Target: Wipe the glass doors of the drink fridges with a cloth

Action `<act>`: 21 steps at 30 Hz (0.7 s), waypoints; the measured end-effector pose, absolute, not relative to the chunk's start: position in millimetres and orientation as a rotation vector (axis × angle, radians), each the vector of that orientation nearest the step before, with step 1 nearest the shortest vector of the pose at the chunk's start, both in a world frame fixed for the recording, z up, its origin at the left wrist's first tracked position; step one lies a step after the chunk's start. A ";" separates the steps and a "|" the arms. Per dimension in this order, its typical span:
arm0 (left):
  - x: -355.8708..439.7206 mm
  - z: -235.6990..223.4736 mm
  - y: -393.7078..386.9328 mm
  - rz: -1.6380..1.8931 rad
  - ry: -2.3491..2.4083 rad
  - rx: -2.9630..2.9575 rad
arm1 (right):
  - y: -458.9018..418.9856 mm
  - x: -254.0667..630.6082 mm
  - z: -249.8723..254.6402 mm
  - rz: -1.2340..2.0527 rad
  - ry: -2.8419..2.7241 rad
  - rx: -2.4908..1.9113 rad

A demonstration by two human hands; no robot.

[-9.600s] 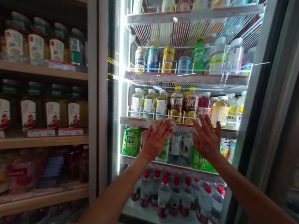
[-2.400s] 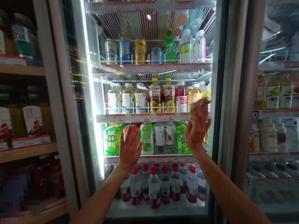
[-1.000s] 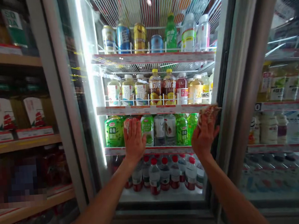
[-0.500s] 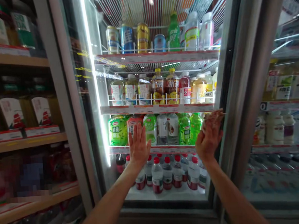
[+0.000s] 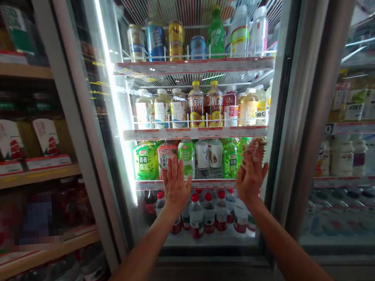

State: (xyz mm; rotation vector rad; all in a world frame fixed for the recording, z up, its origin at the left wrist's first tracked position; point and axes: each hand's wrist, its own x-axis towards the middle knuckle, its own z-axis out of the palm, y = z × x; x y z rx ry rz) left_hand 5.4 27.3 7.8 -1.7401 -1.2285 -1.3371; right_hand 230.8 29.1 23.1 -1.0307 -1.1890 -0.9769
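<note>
A crumpled, brownish cloth (image 5: 257, 148) of soft look is held by the fingers of the right hand (image 5: 250, 179), partly covered by its folds, before the right side of the smooth glass door (image 5: 211, 246). The left hand (image 5: 177, 186) is held flat, its fingers straight and slightly spread. Behind the glass, rounded plastic bottles (image 5: 197, 107) and cylindrical metal cans (image 5: 176, 40) are lined up.

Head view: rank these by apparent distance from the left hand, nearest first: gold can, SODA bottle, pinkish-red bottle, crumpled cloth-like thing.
From the left hand, as the picture shows:
1. Pinkish-red bottle: just above, partly behind the fingertips.
2. Crumpled cloth-like thing: at the right hand.
3. Gold can: above, upper shelf.
4. SODA bottle: upper left, wooden rack.
</note>
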 end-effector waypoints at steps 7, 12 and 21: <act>4.0 7.8 22.1 -1.298 -1.241 -1.767 | 19.2 174.2 14.8 -1.022 -1.656 -0.904; 5.3 5.2 21.3 -1.330 -1.233 -1.789 | 27.6 243.3 17.7 -1.002 -1.153 -1.073; 5.4 3.1 20.4 -1.325 -1.233 -1.794 | 23.3 177.5 -0.2 -1.003 -1.601 -0.910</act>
